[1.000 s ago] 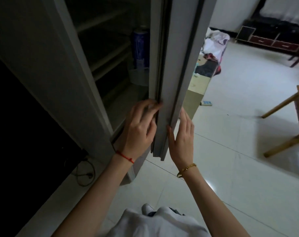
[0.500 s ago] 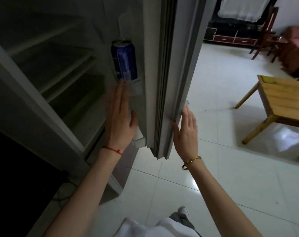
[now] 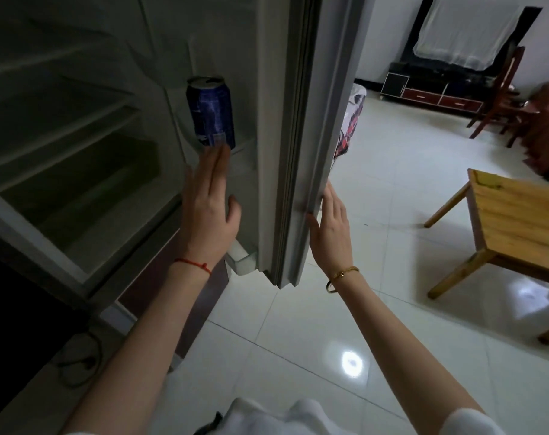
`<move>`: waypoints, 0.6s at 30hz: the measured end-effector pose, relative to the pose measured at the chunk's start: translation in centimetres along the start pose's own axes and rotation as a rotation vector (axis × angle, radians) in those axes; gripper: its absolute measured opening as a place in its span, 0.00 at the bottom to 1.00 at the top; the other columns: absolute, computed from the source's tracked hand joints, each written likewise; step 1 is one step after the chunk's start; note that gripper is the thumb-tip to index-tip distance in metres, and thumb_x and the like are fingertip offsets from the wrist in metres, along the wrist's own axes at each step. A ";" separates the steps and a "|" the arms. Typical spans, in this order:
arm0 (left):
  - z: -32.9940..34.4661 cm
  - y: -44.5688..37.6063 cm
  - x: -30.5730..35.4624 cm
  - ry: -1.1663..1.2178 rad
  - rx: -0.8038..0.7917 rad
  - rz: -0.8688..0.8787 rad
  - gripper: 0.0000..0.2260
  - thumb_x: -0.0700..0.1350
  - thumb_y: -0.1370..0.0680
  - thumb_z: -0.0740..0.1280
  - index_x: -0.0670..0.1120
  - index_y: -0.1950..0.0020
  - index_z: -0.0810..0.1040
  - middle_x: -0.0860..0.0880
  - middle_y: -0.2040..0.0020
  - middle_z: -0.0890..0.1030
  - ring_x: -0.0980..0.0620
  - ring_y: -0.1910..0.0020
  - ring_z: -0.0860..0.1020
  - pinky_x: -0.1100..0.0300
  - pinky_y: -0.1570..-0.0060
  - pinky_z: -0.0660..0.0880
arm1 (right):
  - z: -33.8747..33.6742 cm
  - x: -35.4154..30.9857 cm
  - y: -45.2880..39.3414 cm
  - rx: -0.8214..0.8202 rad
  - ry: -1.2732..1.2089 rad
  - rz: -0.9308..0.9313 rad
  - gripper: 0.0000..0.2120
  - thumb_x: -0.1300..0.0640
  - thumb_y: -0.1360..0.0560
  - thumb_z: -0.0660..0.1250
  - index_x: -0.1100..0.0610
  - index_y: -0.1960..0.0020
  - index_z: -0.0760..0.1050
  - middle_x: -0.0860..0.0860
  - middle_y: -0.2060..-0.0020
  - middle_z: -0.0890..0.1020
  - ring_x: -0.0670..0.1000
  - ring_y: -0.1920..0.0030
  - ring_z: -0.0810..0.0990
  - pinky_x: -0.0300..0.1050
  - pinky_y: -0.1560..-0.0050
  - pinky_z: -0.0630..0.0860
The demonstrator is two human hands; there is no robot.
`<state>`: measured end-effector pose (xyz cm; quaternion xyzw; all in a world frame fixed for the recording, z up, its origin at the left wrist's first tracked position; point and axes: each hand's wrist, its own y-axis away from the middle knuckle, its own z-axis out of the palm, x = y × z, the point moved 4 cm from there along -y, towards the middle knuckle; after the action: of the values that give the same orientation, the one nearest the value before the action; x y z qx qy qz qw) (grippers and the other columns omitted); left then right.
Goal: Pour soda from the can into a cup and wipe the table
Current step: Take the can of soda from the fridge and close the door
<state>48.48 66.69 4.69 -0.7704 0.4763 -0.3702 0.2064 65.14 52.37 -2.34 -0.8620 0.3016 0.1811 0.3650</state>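
A blue soda can [image 3: 211, 113] stands upright in the shelf on the inside of the open fridge door [image 3: 301, 127]. My left hand [image 3: 209, 202] reaches up inside the fridge with straight fingers, its fingertips just below the can's base. My right hand [image 3: 329, 224] lies flat against the outer edge of the door, fingers straight. No cup is in view.
The fridge's shelves [image 3: 69, 142] look bare and dark. A wooden table [image 3: 514, 221] stands on the tiled floor to the right. A low TV cabinet [image 3: 430, 92], a wooden chair [image 3: 499, 98] and a cable [image 3: 78, 362] on the floor are also in sight.
My left hand let go of the door's edge and moved into the fridge up to the can. The door stands wider open. My right hand stayed on the door's outer edge.
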 end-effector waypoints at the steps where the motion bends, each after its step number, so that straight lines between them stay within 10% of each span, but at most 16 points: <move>1: 0.6 -0.3 0.6 -0.015 0.000 -0.008 0.33 0.37 0.24 0.64 0.44 0.21 0.56 0.46 0.21 0.58 0.49 0.21 0.56 0.40 0.28 0.63 | -0.3 0.9 -0.7 -0.011 -0.005 -0.003 0.30 0.58 0.20 0.60 0.57 0.22 0.52 0.53 0.24 0.60 0.54 0.25 0.60 0.47 0.25 0.57; 18: 11.0 -8.3 8.1 -0.149 0.040 0.100 0.28 0.36 0.23 0.63 0.43 0.23 0.64 0.47 0.26 0.69 0.47 0.30 0.67 0.52 0.30 0.66 | -1.3 14.8 -13.5 -0.051 -0.132 0.082 0.28 0.64 0.20 0.56 0.53 0.23 0.54 0.52 0.28 0.67 0.56 0.30 0.66 0.56 0.28 0.66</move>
<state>63.92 62.99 6.24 -0.7668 0.4899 -0.3106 0.2747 85.19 53.17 -2.33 -0.8441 0.3072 0.2602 0.3541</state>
